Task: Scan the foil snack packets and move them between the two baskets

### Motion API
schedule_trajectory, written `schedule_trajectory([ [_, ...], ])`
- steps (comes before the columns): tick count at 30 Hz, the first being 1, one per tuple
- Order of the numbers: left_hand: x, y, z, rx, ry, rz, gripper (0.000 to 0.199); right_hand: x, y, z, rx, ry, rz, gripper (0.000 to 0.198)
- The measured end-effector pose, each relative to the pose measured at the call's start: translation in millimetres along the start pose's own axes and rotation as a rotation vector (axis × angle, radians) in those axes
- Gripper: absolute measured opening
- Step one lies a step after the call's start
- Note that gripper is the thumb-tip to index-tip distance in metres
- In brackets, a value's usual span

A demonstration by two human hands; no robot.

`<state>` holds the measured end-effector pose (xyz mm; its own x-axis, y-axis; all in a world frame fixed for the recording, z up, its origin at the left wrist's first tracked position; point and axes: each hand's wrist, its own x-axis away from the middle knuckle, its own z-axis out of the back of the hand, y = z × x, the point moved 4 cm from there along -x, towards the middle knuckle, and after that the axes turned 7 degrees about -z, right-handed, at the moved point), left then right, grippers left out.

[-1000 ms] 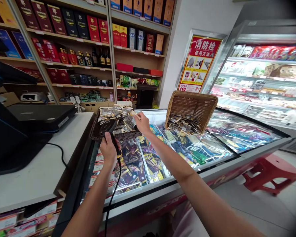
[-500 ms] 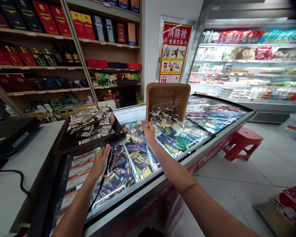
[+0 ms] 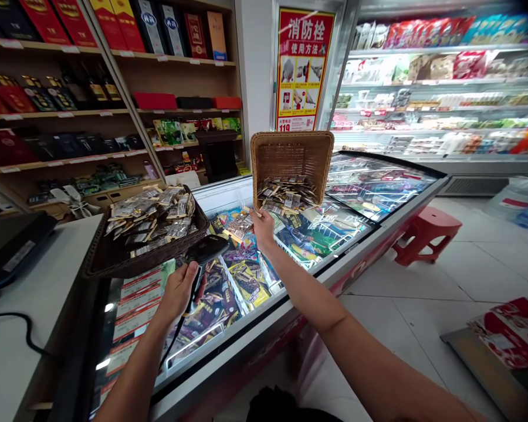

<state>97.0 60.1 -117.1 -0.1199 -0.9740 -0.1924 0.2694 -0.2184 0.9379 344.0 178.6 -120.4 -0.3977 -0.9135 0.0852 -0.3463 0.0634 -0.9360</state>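
My left hand point(image 3: 180, 291) is closed round the handle of a black handheld barcode scanner point(image 3: 207, 248), whose cord hangs below. Between the fingers of my right hand point(image 3: 263, 227) is a small clear packet point(image 3: 238, 226) with a printed label, held out to the left ahead of the scanner's head. A dark brown woven basket point(image 3: 114, 266) piled with similar packets point(image 3: 147, 218) lies beyond my left hand. Just past my right hand stands a tan wicker basket point(image 3: 293, 157), tilted toward me, with more packets point(image 3: 288, 193) along its lower side.
Under both hands runs a glass-topped chest freezer point(image 3: 246, 287) full of wrapped ices. A white counter point(image 3: 9, 351) with a black device point(image 3: 17, 243) is at left. A red stool point(image 3: 429, 234) and a red-and-white carton point(image 3: 510, 334) are on the right.
The scanner's head has come up and shows more clearly. The packet in my right hand has turned slightly and sits a little further left. The whole view has shifted somewhat.
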Motion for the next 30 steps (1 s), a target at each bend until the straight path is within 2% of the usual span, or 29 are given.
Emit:
schedule_trajectory([
  [5,-1.2,-0.1,0.3,0.009,0.006,0.006,0.068,0.4,-0.5,0.3,0.042,0.002,-0.005,0.035],
  [9,-1.8,-1.1,-0.6,0.005,-0.001,-0.003,0.073,2.0,-1.6,2.0,0.088,-0.023,-0.004,0.028],
  [14,-1.4,-0.7,-1.5,0.004,-0.007,0.005,0.074,1.1,-1.8,3.5,0.060,-0.006,-0.009,0.024],
  [21,-1.6,-1.7,-0.4,0.051,0.013,0.012,0.064,0.2,-1.3,1.3,0.062,0.022,-0.026,0.022],
  [27,0.1,0.3,-4.8,0.136,0.024,0.025,0.065,1.2,-1.1,0.9,0.052,0.008,-0.030,0.021],
  [30,-1.8,-6.5,-4.6,0.176,0.033,0.027,0.073,-0.4,0.5,1.1,0.051,0.022,-0.027,0.024],
])
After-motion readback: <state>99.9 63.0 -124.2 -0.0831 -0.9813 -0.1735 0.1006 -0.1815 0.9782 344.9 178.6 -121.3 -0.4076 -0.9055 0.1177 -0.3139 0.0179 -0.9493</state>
